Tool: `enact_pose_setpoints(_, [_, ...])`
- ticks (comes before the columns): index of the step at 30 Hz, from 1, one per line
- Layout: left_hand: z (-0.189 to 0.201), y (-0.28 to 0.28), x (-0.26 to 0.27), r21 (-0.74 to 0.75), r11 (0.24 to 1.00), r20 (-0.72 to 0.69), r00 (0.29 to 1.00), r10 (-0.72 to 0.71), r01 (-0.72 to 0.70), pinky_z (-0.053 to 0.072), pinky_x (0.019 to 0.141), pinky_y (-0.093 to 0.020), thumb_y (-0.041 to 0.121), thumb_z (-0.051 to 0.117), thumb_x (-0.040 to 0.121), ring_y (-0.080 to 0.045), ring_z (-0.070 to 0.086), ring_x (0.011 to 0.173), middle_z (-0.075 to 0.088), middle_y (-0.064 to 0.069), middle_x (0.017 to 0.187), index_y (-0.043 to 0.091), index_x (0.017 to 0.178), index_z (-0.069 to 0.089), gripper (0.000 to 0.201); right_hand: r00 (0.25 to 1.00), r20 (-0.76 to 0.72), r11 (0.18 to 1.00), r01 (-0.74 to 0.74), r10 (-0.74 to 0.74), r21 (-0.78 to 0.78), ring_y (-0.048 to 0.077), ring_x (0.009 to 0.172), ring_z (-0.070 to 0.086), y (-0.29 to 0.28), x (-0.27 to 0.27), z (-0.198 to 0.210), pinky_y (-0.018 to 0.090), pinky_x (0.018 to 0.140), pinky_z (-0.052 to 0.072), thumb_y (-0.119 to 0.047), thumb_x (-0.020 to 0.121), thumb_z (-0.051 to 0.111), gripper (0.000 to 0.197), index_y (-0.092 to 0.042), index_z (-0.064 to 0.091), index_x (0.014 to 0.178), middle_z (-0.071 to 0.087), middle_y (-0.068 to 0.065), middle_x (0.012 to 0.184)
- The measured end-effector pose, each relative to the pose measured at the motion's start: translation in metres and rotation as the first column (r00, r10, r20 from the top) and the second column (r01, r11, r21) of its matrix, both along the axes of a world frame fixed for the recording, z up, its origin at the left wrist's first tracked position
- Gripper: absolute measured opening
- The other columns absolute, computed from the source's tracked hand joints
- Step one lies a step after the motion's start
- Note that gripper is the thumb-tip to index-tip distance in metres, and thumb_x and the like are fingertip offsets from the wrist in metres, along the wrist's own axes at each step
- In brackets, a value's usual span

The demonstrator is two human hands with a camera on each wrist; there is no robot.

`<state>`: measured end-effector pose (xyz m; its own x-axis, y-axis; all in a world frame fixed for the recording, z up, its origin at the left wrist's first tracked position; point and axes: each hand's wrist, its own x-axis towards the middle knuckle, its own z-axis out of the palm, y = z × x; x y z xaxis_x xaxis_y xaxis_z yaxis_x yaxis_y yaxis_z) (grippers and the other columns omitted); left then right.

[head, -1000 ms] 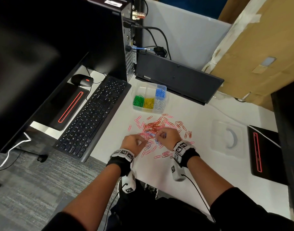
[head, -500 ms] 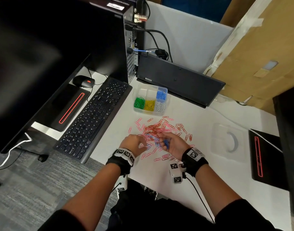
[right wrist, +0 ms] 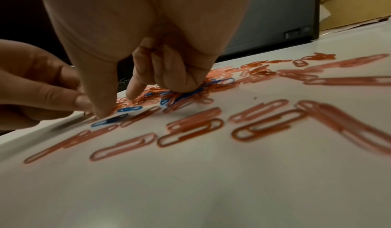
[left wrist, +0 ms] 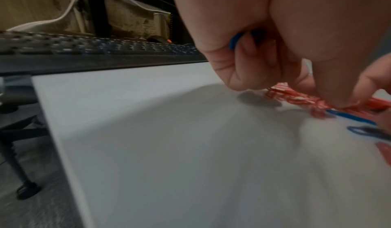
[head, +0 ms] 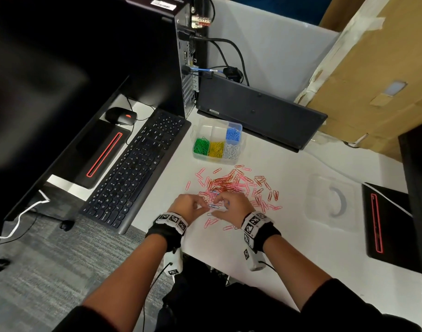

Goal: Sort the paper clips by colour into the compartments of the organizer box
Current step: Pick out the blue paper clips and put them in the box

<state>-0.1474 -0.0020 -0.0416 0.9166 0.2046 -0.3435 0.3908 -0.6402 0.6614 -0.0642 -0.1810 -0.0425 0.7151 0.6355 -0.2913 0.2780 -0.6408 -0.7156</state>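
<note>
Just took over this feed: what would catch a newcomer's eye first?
A sprawl of red and pink paper clips on the white desk, both hands picking at its near edge. Behind it, a clear plastic organizer box holds green, yellow, white and blue clips.

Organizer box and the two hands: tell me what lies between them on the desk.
In the head view, the loose heap of red and pink paper clips lies between the organizer box and the left hand and right hand, with bare white desk just before the box.
</note>
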Motion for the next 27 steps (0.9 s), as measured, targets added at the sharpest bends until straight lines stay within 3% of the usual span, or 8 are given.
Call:
enact_pose_setpoints(3, [-0.001,0.01,-0.004,-0.018,0.996,0.013,0.996,0.092,-0.092,0.034,0.055,-0.021,0.033,0.078,0.078,-0.004,0.04,0.05,0.044,0.012,0.053,0.028,0.072,0.068,0.012,1.0,0.021,1.0,-0.005,0.005,-0.027,0.002,0.054,0.04,0.005,-0.002,-0.003,0.022,0.054,0.036,-0.035,0.072,0.084,0.023,-0.026,0.07,0.088,0.044,-0.011,0.06])
enact_pose_setpoints(7, [0.002,0.018,-0.006,0.042,0.989,0.007,0.99,0.143,-0.143,0.036,0.056,-0.021,0.039,0.077,0.078,-0.004,0.046,0.054,0.049,0.014,0.056,0.031,0.073,0.067,0.013,0.996,0.061,0.993,-0.056,0.063,-0.102,0.011,0.074,0.061,0.01,0.0,0.003,0.026,0.067,0.051,-0.038,0.079,0.078,0.012,-0.028,0.074,0.083,0.066,-0.003,0.075])
enact_pose_setpoints(10, [0.003,0.016,-0.003,0.059,0.988,-0.004,0.99,0.144,-0.144,0.036,0.057,-0.021,0.041,0.076,0.078,-0.007,0.048,0.056,0.05,0.013,0.058,0.032,0.073,0.066,0.014,0.967,0.147,0.955,-0.17,0.209,-0.242,0.018,0.086,0.063,0.016,0.0,0.01,0.026,0.072,0.049,-0.039,0.088,0.067,0.015,-0.027,0.074,0.095,0.065,-0.005,0.083])
enact_pose_setpoints(15, [0.008,0.007,0.003,0.081,0.991,0.006,0.994,0.108,-0.108,0.037,0.058,-0.023,0.039,0.074,0.079,-0.011,0.048,0.059,0.05,0.01,0.06,0.029,0.075,0.065,0.014,0.846,0.293,0.862,-0.316,0.445,-0.396,0.032,0.096,0.062,0.021,-0.001,0.013,0.038,0.077,0.049,-0.028,0.102,0.046,0.024,-0.01,0.06,0.109,0.065,0.01,0.107])
enact_pose_setpoints(19, [0.004,0.0,0.004,0.081,0.997,0.032,0.999,0.015,-0.017,0.049,0.061,-0.026,0.039,0.076,0.076,-0.012,0.057,0.063,0.062,0.007,0.07,0.032,0.082,0.064,0.015,0.938,0.259,0.955,-0.168,0.232,-0.246,0.023,0.086,0.061,0.005,0.009,0.013,0.034,0.074,0.051,-0.025,0.098,0.053,0.018,-0.013,0.066,0.097,0.066,0.004,0.091])
enact_pose_setpoints(22, [0.001,-0.007,0.004,0.1,0.993,0.004,0.998,-0.07,0.07,0.054,0.069,-0.03,0.038,0.075,0.076,-0.013,0.059,0.068,0.066,0.007,0.079,0.035,0.087,0.062,0.017,0.997,0.078,0.999,-0.006,0.01,-0.052,0.006,0.056,0.049,-0.015,0.011,0.012,0.029,0.062,0.05,-0.022,0.093,0.063,0.011,-0.014,0.068,0.087,0.052,-0.01,0.061])
enact_pose_setpoints(25, [0.002,-0.017,0.007,0.119,0.986,0.011,0.993,-0.115,0.113,0.051,0.072,-0.028,0.034,0.074,0.078,-0.016,0.058,0.073,0.061,0.009,0.079,0.032,0.092,0.065,0.017,0.978,-0.147,0.986,0.159,-0.151,0.042,-0.002,0.049,0.046,-0.036,0.013,0.014,0.015,0.056,0.043,-0.022,0.093,0.064,0.013,-0.012,0.069,0.086,0.051,-0.013,0.057])
enact_pose_setpoints(27, [0.004,-0.024,0.012,0.138,0.98,0.031,0.989,-0.145,0.14,0.047,0.072,-0.025,0.034,0.073,0.078,-0.017,0.059,0.078,0.064,0.008,0.087,0.032,0.094,0.068,0.017,0.899,-0.364,0.956,0.286,-0.244,0.068,0.003,0.057,0.055,-0.046,0.013,0.016,0.017,0.058,0.046,-0.019,0.095,0.062,0.013,-0.01,0.068,0.089,0.06,-0.004,0.067])
